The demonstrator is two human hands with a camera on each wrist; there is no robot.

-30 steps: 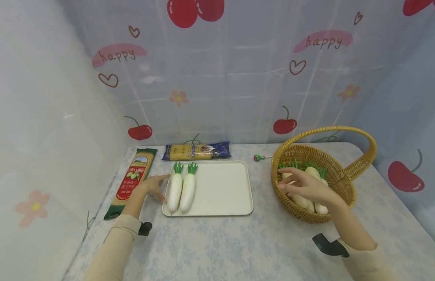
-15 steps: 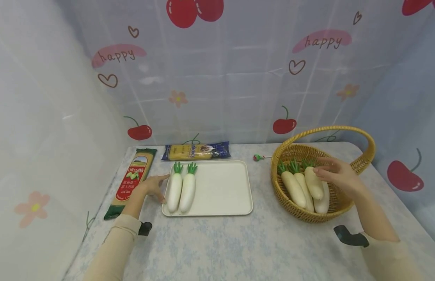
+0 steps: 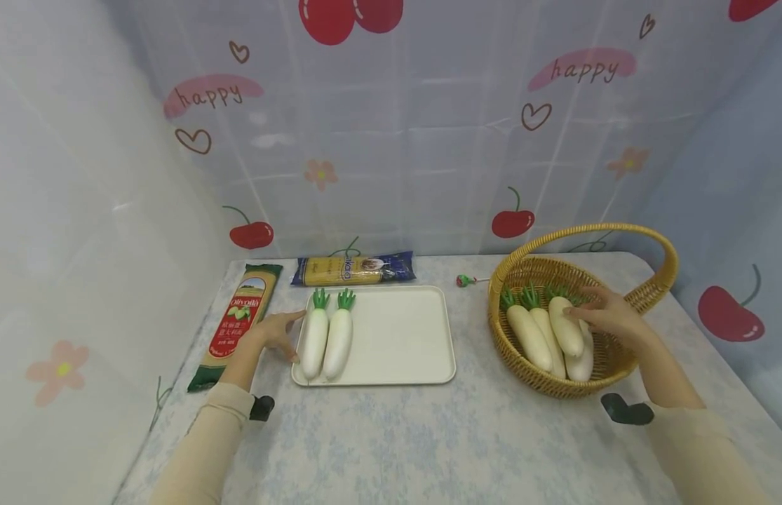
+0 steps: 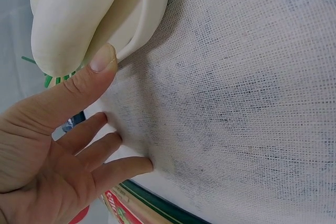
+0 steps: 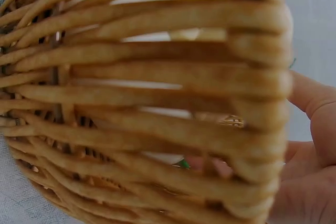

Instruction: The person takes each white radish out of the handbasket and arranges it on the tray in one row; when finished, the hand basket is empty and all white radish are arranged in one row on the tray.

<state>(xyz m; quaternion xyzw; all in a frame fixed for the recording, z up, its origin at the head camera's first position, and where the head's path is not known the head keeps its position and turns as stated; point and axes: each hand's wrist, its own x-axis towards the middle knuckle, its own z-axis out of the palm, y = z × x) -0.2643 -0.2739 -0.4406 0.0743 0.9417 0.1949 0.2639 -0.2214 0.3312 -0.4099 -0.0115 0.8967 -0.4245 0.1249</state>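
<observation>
In the head view, two white radishes (image 3: pixel 327 344) with green tops lie side by side on the left part of a cream tray (image 3: pixel 403 337). My left hand (image 3: pixel 278 335) rests at the tray's left edge, thumb and fingers spread; the left wrist view shows the thumb (image 4: pixel 102 61) right at the tray's rim and the other fingertips down by the cloth. My right hand (image 3: pixel 611 319) reaches into a wicker basket (image 3: pixel 510 361) holding several white radishes (image 3: pixel 564 330). Its thumb overlaps the upper end of one, while the other fingertips are partly hidden among the green tops.
A red-labelled pasta pack (image 3: pixel 236 326) lies left of the tray, and a blue-and-yellow pasta pack (image 3: pixel 353 269) behind it. Near the basket is a lollipop (image 3: pixel 464 280). The basket's tall handle (image 3: pixel 592 228) arches over its opening. A printed curtain (image 3: pixel 397 140) hangs behind the table.
My right hand has moved right from over the middle of the basket to its right side, then settled slightly lower beside the upper radish. My left hand has stayed at the tray.
</observation>
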